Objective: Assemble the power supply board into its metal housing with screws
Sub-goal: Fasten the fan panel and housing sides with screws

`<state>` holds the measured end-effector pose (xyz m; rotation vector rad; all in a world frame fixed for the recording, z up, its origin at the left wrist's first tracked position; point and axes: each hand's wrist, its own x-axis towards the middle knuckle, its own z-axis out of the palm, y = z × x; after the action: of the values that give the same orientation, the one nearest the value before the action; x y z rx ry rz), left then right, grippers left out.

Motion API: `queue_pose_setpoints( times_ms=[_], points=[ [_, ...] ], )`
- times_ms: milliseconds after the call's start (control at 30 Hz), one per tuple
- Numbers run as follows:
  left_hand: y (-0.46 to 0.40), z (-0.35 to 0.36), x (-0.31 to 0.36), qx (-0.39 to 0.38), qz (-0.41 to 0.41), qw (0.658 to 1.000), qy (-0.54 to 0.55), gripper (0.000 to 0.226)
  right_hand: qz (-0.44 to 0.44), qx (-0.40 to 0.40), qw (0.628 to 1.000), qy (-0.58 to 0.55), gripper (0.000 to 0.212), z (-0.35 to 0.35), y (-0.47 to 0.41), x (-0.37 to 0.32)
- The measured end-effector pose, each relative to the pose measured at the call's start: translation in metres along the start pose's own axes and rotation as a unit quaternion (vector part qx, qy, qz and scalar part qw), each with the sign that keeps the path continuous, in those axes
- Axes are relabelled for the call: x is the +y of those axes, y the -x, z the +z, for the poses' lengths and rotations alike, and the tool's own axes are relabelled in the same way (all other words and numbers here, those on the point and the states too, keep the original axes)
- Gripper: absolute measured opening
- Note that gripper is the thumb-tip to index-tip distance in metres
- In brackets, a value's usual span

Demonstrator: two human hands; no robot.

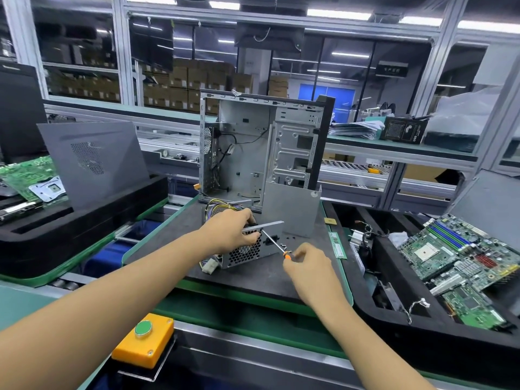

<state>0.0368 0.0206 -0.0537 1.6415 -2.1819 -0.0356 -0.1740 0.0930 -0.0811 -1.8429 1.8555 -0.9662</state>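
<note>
left hand fingers grip housing top edge | right hand fingers pinch screwdriver

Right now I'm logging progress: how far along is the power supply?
Done: the board seems already inside the housing, wires trailing out. In hand: the left hand grips the housing's top while the right hand holds the screwdriver, tip at the upper edge, apparently driving a screw. Left: loose screws lie on the mat, so more fastening likely remains.
</note>
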Motion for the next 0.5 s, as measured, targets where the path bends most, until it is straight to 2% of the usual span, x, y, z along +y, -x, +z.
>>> queue_pose_setpoints(
  times_ms=[133, 200, 233, 300, 333, 400, 433, 500],
  points=[
    [0.000, -0.001, -0.001, 0.000, 0.004, 1.000, -0.002, 0.033, -0.099, 0.088, 0.985, 0.111, 0.030, 0.004, 0.002, 0.003],
    [0.000, -0.001, -0.001, -0.002, 0.010, 1.000, -0.001, 0.032, -0.121, 0.097, 0.973, 0.170, 0.027, 0.007, 0.001, 0.004],
    [0.000, 0.000, -0.001, 0.000, 0.013, 1.000, -0.004, 0.032, -0.107, 0.077, 0.979, 0.152, 0.026, 0.009, 0.000, 0.005],
    [0.000, 0.000, -0.001, 0.002, 0.018, 1.000, -0.017, 0.031, -0.020, -0.016, 0.999, -0.022, 0.022, 0.011, -0.004, 0.003],
    [-0.001, 0.000, -0.001, 0.000, 0.020, 0.999, -0.024, 0.032, 0.039, -0.074, 0.988, -0.133, 0.019, 0.010, -0.005, 0.001],
    [-0.001, -0.001, -0.001, -0.007, 0.027, 0.999, -0.036, 0.033, 0.137, -0.160, 0.935, -0.286, 0.016, 0.007, -0.006, -0.003],
    [-0.001, -0.002, -0.001, -0.010, 0.029, 0.999, -0.039, 0.034, 0.162, -0.182, 0.915, -0.321, 0.017, 0.005, -0.007, -0.004],
    [-0.001, -0.003, -0.001, -0.012, 0.031, 0.999, -0.036, 0.034, 0.160, -0.184, 0.913, -0.327, 0.016, -0.002, -0.008, -0.004]
  ],
)
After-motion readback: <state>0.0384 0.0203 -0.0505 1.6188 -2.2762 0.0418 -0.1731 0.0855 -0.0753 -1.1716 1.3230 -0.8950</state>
